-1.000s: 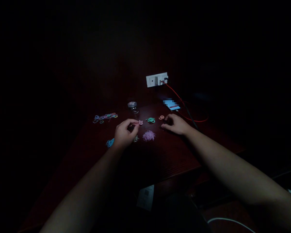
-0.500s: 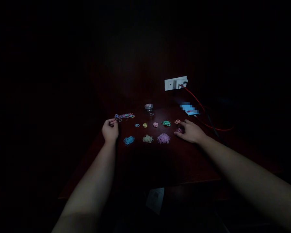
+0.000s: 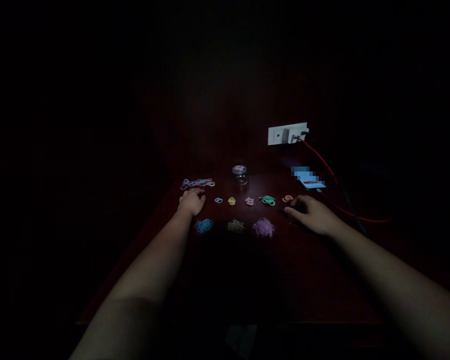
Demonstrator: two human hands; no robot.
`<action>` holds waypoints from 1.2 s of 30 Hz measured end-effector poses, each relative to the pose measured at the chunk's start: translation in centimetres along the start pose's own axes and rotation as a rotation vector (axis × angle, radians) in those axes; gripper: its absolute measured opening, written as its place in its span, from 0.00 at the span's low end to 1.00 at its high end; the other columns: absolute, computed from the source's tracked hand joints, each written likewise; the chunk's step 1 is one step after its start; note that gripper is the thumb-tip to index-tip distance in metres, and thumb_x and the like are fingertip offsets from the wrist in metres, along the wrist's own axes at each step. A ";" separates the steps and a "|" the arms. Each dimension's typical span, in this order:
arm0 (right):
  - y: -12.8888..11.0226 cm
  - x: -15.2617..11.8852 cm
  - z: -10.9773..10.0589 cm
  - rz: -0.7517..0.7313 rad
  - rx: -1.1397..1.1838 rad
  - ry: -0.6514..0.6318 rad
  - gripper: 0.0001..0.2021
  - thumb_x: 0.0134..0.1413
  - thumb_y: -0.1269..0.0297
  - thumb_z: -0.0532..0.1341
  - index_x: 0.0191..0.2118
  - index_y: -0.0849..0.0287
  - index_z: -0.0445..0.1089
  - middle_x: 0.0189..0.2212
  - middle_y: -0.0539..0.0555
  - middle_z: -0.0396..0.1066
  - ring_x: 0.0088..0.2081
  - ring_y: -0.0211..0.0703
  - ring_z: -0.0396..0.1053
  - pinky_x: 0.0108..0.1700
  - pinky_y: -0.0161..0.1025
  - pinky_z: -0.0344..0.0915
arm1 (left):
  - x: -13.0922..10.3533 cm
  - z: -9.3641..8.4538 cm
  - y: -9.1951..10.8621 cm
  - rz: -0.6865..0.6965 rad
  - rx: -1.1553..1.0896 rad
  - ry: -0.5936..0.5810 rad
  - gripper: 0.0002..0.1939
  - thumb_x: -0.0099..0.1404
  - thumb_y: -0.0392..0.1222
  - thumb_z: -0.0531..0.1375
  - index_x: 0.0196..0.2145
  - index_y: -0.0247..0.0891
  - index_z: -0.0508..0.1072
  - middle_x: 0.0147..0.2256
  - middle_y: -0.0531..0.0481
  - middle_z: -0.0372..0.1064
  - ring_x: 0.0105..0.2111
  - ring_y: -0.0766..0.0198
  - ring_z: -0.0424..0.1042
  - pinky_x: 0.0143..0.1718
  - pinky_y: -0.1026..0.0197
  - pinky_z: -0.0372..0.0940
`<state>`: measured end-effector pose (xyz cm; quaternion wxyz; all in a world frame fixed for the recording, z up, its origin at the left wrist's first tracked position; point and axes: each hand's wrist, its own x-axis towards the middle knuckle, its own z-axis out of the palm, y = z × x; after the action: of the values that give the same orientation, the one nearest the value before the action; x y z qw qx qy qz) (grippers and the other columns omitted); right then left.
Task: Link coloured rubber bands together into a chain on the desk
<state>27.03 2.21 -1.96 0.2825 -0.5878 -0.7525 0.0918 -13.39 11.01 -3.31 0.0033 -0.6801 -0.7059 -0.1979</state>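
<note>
My left hand (image 3: 192, 201) lies palm down with its fingers apart, just in front of a mixed pile of coloured bands (image 3: 198, 184). At the right, my right hand (image 3: 308, 212) rests by the orange bands (image 3: 287, 199), thumb and fingers apart; what lies beneath it is hidden. Between the hands runs a row of blue bands (image 3: 218, 200), yellow bands (image 3: 231, 201), pink bands (image 3: 249, 201) and green bands (image 3: 268, 200). Nearer to me are a blue heap (image 3: 203, 226), a dull yellow heap (image 3: 236, 226) and a purple heap (image 3: 264, 227).
A lidded clear jar (image 3: 239, 176) stands behind the row on the dark red table (image 3: 225, 260). A lit phone (image 3: 309, 178) lies at the back right, with a red cable (image 3: 322, 159) running from a white wall socket (image 3: 279, 135). Pale paper (image 3: 241, 337) shows below the table edge.
My left hand has opened and moved right, in front of the mixed pile. The small purple-pink thing by my right hand no longer shows. The view has shifted, so the table things appear lower and further right.
</note>
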 end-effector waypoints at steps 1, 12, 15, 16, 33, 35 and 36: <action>0.0 0.0 0.0 0.003 0.010 0.000 0.18 0.53 0.46 0.57 0.36 0.57 0.68 0.39 0.57 0.73 0.40 0.49 0.71 0.43 0.43 0.65 | 0.2 0.1 0.0 0.004 0.006 -0.004 0.22 0.64 0.51 0.53 0.53 0.45 0.71 0.59 0.46 0.62 0.58 0.43 0.59 0.55 0.40 0.56; 0.1 0.1 -0.5 0.026 0.065 0.048 0.14 0.54 0.51 0.56 0.33 0.57 0.69 0.35 0.56 0.73 0.35 0.46 0.71 0.38 0.42 0.66 | -1.0 -0.8 0.0 0.008 -0.356 0.154 0.13 0.61 0.43 0.58 0.41 0.39 0.78 0.40 0.48 0.77 0.38 0.60 0.75 0.45 0.60 0.67; -0.6 -0.2 -0.6 -0.029 0.014 0.110 0.11 0.56 0.56 0.55 0.30 0.57 0.67 0.34 0.57 0.72 0.36 0.47 0.70 0.39 0.42 0.65 | -2.3 -1.7 1.2 0.060 -0.492 0.246 0.12 0.61 0.43 0.59 0.38 0.38 0.78 0.37 0.48 0.78 0.35 0.61 0.75 0.42 0.61 0.68; -1.1 -0.4 -0.7 -0.066 0.001 0.133 0.10 0.56 0.58 0.55 0.30 0.56 0.66 0.35 0.57 0.72 0.36 0.47 0.70 0.40 0.42 0.64 | -2.8 -2.0 1.9 0.085 -0.523 0.274 0.11 0.61 0.43 0.59 0.38 0.38 0.78 0.37 0.48 0.78 0.35 0.61 0.75 0.42 0.61 0.68; -10.8 1.1 2.5 -0.422 0.391 0.355 0.12 0.54 0.68 0.58 0.46 0.58 0.64 0.35 0.54 0.68 0.38 0.45 0.67 0.42 0.41 0.64 | -10.3 -4.5 14.9 0.570 -0.707 0.489 0.06 0.64 0.37 0.59 0.35 0.41 0.77 0.37 0.51 0.77 0.40 0.63 0.75 0.46 0.57 0.69; -10.3 0.9 2.8 -0.458 0.424 0.338 0.09 0.56 0.69 0.57 0.44 0.58 0.66 0.35 0.54 0.69 0.37 0.44 0.67 0.41 0.40 0.64 | -10.4 -4.0 14.7 0.643 -0.689 0.481 0.06 0.63 0.37 0.60 0.34 0.41 0.77 0.35 0.51 0.77 0.38 0.63 0.75 0.45 0.58 0.69; -10.2 0.8 2.9 -0.464 0.438 0.338 0.07 0.57 0.69 0.56 0.42 0.58 0.67 0.34 0.54 0.69 0.36 0.43 0.67 0.39 0.39 0.64 | -10.4 -3.8 14.6 0.665 -0.685 0.478 0.05 0.63 0.37 0.60 0.34 0.41 0.77 0.35 0.51 0.77 0.38 0.63 0.75 0.44 0.58 0.69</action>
<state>16.92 0.52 0.72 0.5353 -0.3340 -0.7711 0.0858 0.40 -0.12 1.31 0.0045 -0.7651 -0.3268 -0.5548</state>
